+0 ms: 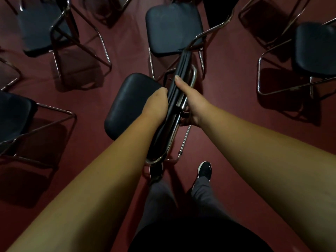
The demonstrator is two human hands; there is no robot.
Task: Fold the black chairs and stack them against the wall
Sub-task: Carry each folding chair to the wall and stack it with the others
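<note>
L hand (156, 103) + R hand (190, 106) both grip the black padded folding chair w/ chrome tube frame (127, 106). It's nearly folded flat, edge-up between my palms. R thumb lies along the frame, seat pad sticks out left of L hand. Open black chairs (172, 28) stand around on the dark red floor (236, 128).

1 head-worn wide-angle camera looks steeply down at the floor (227, 79).
</note>
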